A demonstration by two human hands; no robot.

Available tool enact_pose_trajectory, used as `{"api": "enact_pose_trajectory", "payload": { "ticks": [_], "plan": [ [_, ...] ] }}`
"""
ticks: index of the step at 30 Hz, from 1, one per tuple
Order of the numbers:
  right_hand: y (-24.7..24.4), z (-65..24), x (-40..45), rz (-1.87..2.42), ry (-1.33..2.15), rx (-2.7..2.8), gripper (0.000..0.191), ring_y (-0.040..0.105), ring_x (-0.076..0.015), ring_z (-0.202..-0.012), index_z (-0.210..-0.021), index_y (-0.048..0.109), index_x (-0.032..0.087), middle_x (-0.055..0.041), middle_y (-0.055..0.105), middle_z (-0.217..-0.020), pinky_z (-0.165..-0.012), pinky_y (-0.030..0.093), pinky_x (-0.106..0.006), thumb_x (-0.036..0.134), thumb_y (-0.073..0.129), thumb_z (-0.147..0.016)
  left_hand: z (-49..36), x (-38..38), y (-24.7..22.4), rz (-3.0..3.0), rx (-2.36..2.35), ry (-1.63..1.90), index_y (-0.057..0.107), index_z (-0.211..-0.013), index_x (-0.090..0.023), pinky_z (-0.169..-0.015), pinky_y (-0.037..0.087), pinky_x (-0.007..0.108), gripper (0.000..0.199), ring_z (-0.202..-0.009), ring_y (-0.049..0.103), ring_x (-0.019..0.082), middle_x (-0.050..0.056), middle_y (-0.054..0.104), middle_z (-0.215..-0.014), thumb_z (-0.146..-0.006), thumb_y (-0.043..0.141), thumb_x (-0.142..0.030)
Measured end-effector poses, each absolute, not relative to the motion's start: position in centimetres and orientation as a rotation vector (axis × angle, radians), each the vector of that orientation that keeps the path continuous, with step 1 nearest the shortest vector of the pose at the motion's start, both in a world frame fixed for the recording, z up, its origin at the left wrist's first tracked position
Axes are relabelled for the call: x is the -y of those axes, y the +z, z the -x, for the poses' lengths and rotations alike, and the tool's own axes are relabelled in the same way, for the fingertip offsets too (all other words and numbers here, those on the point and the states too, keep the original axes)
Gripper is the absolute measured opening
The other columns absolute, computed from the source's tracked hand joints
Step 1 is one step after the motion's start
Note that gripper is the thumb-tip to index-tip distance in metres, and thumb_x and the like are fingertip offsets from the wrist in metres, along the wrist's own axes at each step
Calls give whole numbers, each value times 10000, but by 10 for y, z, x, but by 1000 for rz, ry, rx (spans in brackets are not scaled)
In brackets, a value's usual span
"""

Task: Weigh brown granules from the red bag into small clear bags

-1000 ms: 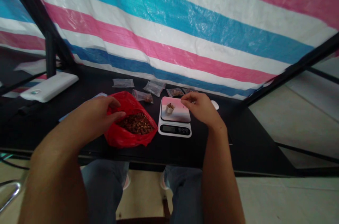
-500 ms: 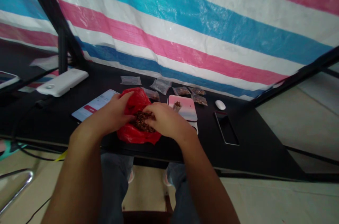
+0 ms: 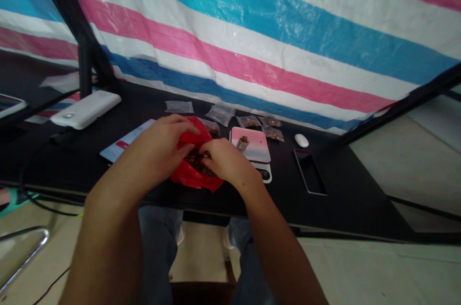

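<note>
A red plastic bag point(image 3: 194, 179) lies open on the black desk, filled with small brown dried pieces point(image 3: 197, 161). My left hand point(image 3: 167, 144) is curled at the bag's left rim, with thumb and fingers closed on the red plastic. From the right, my right hand point(image 3: 226, 160) reaches into the bag's mouth, its thumb and forefinger pinched among the brown pieces; the other fingers are hidden. Just right of that hand, a kitchen scale point(image 3: 260, 145) with a pink-and-white top carries a small clear cup point(image 3: 243, 143) of brown pieces.
Behind the bag lie small clear bags, including a flat one point(image 3: 179, 107) and a filled one point(image 3: 272, 133). A white mouse point(image 3: 301, 140) and a dark phone point(image 3: 309, 171) rest at right. A lit phone point(image 3: 126, 141) and a white power bank point(image 3: 86, 109) are at left. A striped sheet point(image 3: 252, 45) hangs behind.
My left hand has shifted up and right over the bag's rim. The bag is pulled slightly right, and my right fingers have drawn together among the pieces. More of the scale's front shows.
</note>
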State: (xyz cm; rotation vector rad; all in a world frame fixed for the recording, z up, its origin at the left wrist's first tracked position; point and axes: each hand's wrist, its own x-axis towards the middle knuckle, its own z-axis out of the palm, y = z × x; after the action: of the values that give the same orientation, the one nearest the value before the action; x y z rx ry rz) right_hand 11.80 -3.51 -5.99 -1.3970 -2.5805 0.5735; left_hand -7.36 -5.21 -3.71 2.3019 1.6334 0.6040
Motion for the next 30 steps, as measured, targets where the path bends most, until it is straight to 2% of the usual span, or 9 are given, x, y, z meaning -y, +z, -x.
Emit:
{"api": "enact_pose_trajectory", "payload": {
  "ticks": [2,3,6,11,18,24,30],
  "plan": [
    [-56,-122,34,1390,573,2533,159,745,-225,-933,-1003,809,188,-98,816,-1004,-785,469,-289,109,690,-933,64,52,-39,-2208,-1503,415,802,-1135,-245,-962,565,386,302,-1037,745,281,81,811,-1130,-889,628,-249],
    [-54,-123,33,1386,577,2508,145,737,-215,-903,-976,809,185,-91,813,-981,-775,466,-286,108,693,-934,59,51,-43,-2170,-1491,334,799,-1123,-234,-894,570,369,295,-985,757,274,89,820,-1090,-889,620,-242],
    [-51,-126,31,1371,586,2458,132,711,-189,-841,-934,807,179,-74,809,-956,-771,462,-279,101,702,-931,52,47,-54,-2126,-1571,196,788,-1110,-214,-805,555,344,292,-981,769,284,122,824,-1100,-861,634,-218],
    [-56,-121,30,1455,597,2511,127,727,-200,-887,-985,813,184,-87,815,-991,-773,459,-278,136,703,-943,48,41,-63,-2088,-1606,109,818,-1060,-240,-849,558,298,276,-997,778,261,96,840,-1054,-825,687,-182],
    [-55,-112,36,1549,457,2561,137,744,-253,-1026,-1062,798,201,-123,803,-1080,-832,478,-309,206,704,-962,48,38,-61,-2120,-1598,98,842,-1044,-218,-881,550,312,267,-1029,778,267,116,839,-1107,-889,640,-138],
    [-51,-119,35,1459,549,2510,84,737,-221,-920,-957,822,197,-88,811,-976,-773,464,-287,174,743,-938,53,38,-59,-2110,-1565,123,853,-1010,-218,-821,515,296,240,-967,782,243,80,852,-1032,-908,652,-134],
    [-27,-162,25,1484,574,2237,135,731,-198,-828,-986,839,164,-73,819,-941,-760,486,-287,101,768,-890,54,37,-60,-2070,-1602,121,844,-1081,-198,-840,504,295,240,-977,774,228,78,849,-1073,-914,675,-165]
  ]
}}
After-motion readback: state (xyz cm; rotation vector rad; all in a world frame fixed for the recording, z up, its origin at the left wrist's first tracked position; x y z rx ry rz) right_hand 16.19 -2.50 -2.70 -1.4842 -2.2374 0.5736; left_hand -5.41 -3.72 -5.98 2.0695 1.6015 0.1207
